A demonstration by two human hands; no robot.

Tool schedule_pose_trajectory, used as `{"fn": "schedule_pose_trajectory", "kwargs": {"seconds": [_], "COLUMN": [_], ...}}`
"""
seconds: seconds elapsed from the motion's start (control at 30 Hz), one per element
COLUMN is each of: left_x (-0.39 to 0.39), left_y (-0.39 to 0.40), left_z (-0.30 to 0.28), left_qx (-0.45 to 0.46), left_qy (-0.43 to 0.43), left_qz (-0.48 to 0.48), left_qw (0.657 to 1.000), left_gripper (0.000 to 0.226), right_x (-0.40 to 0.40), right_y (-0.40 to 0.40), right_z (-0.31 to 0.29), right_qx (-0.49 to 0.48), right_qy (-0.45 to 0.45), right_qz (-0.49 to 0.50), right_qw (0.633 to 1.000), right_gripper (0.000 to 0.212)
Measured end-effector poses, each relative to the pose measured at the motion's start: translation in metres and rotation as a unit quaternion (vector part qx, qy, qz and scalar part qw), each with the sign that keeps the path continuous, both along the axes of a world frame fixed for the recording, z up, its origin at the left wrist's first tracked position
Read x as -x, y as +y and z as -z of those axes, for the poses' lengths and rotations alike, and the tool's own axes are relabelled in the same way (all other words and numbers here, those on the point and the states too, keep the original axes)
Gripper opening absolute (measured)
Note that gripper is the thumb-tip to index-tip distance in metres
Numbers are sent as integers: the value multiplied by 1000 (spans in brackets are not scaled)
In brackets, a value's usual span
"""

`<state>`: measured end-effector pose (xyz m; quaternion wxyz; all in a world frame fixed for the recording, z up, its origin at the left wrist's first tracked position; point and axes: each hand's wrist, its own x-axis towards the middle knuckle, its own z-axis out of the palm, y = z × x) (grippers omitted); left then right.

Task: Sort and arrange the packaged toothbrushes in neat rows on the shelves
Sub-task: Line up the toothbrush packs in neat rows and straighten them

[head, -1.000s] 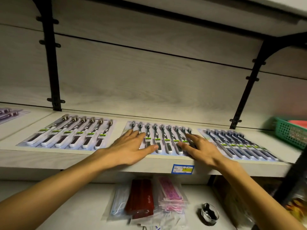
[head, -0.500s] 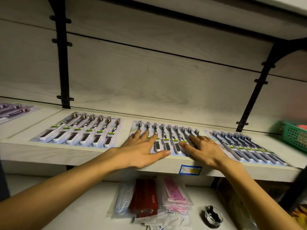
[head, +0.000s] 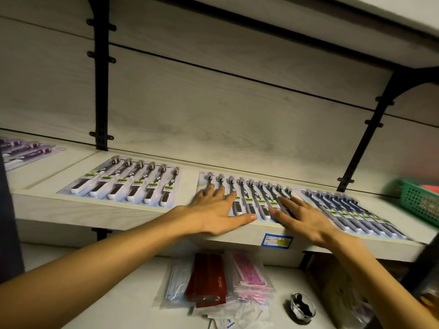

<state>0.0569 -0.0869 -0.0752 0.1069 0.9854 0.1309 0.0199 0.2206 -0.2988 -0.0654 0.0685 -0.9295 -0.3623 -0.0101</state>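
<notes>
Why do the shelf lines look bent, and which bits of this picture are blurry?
Head view: the wide-angle lens bows the shelf edge and the back-panel seams; the green basket at the right edge is smeared by motion, and the left hand and right hand, flat on the middle toothbrushes, are slightly soft; lighting is dim and warm, without glare.

Two bare forearms come from the lower corners of the frame. No sleeve covers them up to the edge. The left hand (head: 215, 213) and right hand (head: 306, 219) wear no gloves or rings.
</notes>
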Motion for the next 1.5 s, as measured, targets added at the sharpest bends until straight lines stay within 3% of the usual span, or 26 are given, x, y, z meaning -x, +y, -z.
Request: {"fn": "schedule_pose_trajectory", "kwargs": {"seconds": [0.1,0.23,0.43,0.57,0.67,0.8,0.97,1.2,1.5], "left_x": [-1,11,57,97,126,147,146,146,133], "left_y": [8,33,99,143,169,179,182,178,161], "left_z": [-6,-18,-30,-23,-10,1,1,3,2], "left_qx": [6,-7,-95,-147,-134,-29,-40,-43,-43], "left_qy": [2,-73,-159,-147,-124,-108,-105,-106,-56], "left_qz": [19,37,-61,-149,-194,-188,-175,-163,-199], "left_qw": [1000,997,981,967,964,976,978,980,978], "left_gripper": [103,94,71,64,73,93,104,87,57], "right_x": [11,36,93,132,152,156,156,158,159], "right_y": [1,23,107,173,211,232,235,230,232], "right_z": [-7,-13,-15,-12,-8,5,9,15,12], "right_qx": [-4,-53,-132,-165,-165,-93,-111,-167,-132], "right_qy": [-14,-148,-135,-92,-30,32,4,-68,-69], "right_qz": [8,-23,-185,-251,-258,-259,-245,-233,-240], "right_qw": [1000,987,964,949,952,961,963,956,959], "right_gripper": [93,69,52,57,66,71,66,53,47]}}
